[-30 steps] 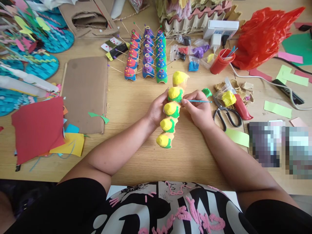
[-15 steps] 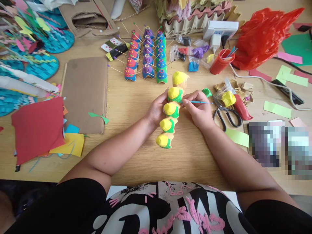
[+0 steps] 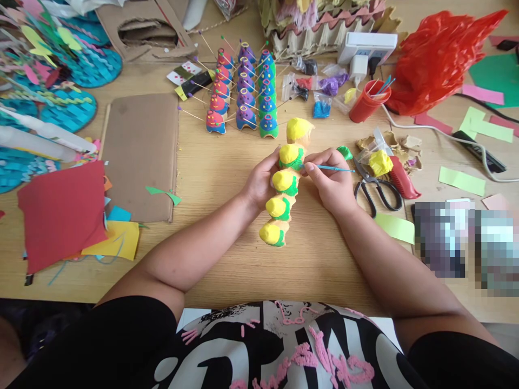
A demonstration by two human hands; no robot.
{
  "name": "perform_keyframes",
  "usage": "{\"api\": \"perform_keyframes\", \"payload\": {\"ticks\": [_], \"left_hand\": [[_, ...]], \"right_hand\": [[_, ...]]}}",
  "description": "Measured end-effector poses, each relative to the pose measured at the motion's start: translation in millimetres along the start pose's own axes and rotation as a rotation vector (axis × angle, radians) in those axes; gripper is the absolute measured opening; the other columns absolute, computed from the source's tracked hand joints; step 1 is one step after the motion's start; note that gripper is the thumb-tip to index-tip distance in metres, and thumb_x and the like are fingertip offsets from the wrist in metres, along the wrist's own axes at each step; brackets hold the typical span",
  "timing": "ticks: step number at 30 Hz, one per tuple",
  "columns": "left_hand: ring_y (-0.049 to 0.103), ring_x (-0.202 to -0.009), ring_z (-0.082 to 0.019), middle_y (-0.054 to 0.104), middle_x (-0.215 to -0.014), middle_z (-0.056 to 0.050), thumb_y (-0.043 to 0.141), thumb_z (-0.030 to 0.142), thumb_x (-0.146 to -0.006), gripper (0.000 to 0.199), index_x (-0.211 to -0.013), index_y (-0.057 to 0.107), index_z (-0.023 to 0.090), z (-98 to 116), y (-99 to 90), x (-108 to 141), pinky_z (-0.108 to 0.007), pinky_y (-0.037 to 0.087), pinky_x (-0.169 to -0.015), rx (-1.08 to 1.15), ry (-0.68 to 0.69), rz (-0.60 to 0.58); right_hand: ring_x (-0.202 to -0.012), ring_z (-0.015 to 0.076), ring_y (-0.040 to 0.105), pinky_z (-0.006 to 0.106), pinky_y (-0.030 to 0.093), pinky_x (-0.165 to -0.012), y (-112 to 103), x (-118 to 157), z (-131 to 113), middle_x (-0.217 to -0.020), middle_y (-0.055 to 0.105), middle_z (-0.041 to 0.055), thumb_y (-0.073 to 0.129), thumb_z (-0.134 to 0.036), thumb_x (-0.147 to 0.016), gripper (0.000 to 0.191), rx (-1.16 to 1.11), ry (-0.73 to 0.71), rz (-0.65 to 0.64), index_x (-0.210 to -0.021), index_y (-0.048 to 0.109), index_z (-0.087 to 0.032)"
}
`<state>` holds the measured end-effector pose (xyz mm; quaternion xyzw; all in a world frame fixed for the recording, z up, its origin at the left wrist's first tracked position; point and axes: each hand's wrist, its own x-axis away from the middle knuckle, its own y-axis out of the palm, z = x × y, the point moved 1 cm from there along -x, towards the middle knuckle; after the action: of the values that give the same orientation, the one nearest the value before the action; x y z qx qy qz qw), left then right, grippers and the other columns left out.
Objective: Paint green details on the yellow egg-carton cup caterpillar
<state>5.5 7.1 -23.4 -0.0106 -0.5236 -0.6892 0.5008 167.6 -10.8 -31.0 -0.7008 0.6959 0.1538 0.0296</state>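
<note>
A strip of egg carton cups (image 3: 287, 186) with yellow tops and green patches on several lower sides runs up the middle. My left hand (image 3: 261, 181) grips its left edge, with some fingers hidden behind it. Between the thumb and fingers of my right hand (image 3: 329, 181) is a thin blue tool (image 3: 336, 168), its near end at the green patch of the second cup from the top. The top cup (image 3: 299, 131) shows yellow with bare tan below. A green clay lump (image 3: 345, 153) lies just beyond my right hand.
Black-handled scissors (image 3: 378, 189), yellow clay (image 3: 380, 162) and a red cup (image 3: 368, 102) lie to the right. Three finished strips (image 3: 246, 89) with pins stand behind. Cardboard (image 3: 140, 156) and red paper (image 3: 62, 216) are on the left. A red bag (image 3: 438, 65) sits back right.
The blue tool has tilted slightly in my right hand, its near end a little higher. My left hand and the strip have barely moved.
</note>
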Motion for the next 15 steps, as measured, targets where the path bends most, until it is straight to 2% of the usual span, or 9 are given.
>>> {"api": "perform_keyframes", "payload": {"ticks": [6, 15], "left_hand": [[0.063, -0.047, -0.018, 0.07, -0.062, -0.002, 0.057, 0.056, -0.101, 0.034, -0.099, 0.073, 0.025, -0.2, 0.0, -1.5, -0.027, 0.049, -0.045, 0.0, 0.021, -0.041], [0.067, -0.05, -0.019, 0.071, -0.063, -0.002, 0.061, 0.057, -0.099, 0.033, -0.103, 0.073, 0.027, 0.2, 0.0, -0.8, -0.027, 0.051, -0.046, 0.0, 0.022, -0.011]], "right_hand": [[-0.076, 0.0135, 0.071, 0.031, 0.06, -0.074, 0.1, -0.6, 0.9, -0.083, 0.075, -0.003, 0.091, -0.057, -0.079, 0.047, 0.006, 0.019, 0.0, -0.078, 0.057, -0.026], [-0.078, 0.0146, 0.071, 0.031, 0.06, -0.076, -1.4, -1.3, 4.2, -0.076, 0.072, -0.0038, 0.091, -0.06, -0.078, 0.05, -0.032, 0.042, -0.007, -0.077, 0.055, -0.025]]}}
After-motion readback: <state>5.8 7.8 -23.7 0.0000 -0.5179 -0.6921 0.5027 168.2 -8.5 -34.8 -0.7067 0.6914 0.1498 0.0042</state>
